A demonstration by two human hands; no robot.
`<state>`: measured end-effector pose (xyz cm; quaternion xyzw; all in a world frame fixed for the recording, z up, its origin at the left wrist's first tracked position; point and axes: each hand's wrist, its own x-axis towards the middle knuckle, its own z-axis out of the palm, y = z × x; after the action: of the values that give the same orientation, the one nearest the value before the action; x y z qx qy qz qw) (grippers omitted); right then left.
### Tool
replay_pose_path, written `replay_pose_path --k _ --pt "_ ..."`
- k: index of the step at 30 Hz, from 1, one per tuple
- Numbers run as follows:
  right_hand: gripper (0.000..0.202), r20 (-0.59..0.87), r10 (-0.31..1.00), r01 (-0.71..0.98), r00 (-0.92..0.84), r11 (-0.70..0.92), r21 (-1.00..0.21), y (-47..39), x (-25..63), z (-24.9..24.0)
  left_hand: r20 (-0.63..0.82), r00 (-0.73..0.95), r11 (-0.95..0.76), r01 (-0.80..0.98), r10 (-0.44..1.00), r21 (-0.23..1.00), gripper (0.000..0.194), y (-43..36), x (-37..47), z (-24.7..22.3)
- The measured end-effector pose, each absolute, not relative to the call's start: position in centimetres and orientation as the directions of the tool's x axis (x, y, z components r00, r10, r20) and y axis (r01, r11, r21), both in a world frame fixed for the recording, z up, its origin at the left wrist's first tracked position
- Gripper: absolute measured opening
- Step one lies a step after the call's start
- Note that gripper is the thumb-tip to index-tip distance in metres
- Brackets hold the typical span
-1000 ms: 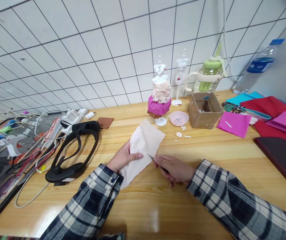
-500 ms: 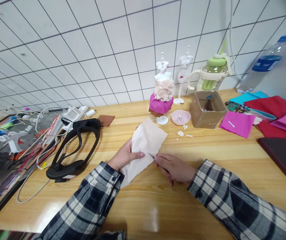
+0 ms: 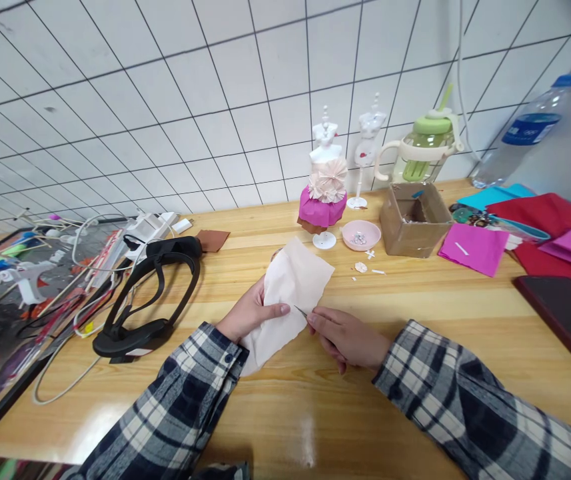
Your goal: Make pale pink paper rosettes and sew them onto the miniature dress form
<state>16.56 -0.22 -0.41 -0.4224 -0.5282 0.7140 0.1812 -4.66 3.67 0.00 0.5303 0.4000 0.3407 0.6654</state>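
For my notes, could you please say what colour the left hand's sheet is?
The sheet is pale cream-pink, seen best in the head view.

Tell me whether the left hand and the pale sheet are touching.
Touching. The head view shows the left hand gripping the pale sheet at its left edge, thumb laid over the near face, the other fingers mostly hidden behind.

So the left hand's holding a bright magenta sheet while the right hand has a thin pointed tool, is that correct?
Not magenta: the head view shows the left hand holding a pale cream-pink sheet. The right hand does have a thin pointed tool.
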Motion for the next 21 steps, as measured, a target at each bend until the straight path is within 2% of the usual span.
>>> replay_pose_path --k 21 --pt "0.028 -0.409 0.722 0.206 -0.557 -0.358 -0.911 -0.06 16.49 -0.31 -0.182 0.439 0.193 0.019 0.880 0.981 0.065 3.53 -4.20 0.26"
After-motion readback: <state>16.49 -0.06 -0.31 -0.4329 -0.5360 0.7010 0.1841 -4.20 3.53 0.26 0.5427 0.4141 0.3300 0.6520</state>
